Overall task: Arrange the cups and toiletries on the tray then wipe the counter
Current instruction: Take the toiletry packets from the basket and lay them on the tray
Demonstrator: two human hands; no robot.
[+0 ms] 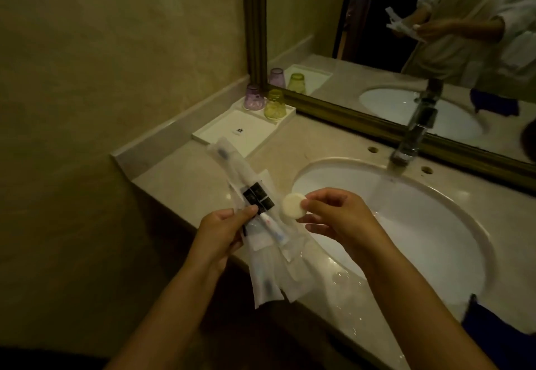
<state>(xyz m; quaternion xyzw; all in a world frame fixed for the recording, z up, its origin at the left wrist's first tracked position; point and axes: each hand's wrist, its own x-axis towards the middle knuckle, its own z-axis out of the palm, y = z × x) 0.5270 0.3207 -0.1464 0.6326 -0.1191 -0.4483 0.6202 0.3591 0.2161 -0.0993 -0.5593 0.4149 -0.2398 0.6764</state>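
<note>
My left hand (222,230) grips a bundle of clear plastic toiletry packets (261,224) holding toothbrushes and a small tube, above the counter's front edge. My right hand (330,216) pinches a small round white soap (293,206) between thumb and fingers, just right of the packets. A white rectangular tray (232,134) sits in the counter's back left corner. Two upturned cups stand at the tray's far end: a purple cup (254,97) and a yellow-green cup (275,105) side by side.
A white oval sink (435,224) fills the counter's right half, with a chrome faucet (414,131) behind it. Water drops lie on the beige counter (333,279) near the front. A framed mirror (406,36) runs along the back. A dark blue cloth (493,329) lies at the right.
</note>
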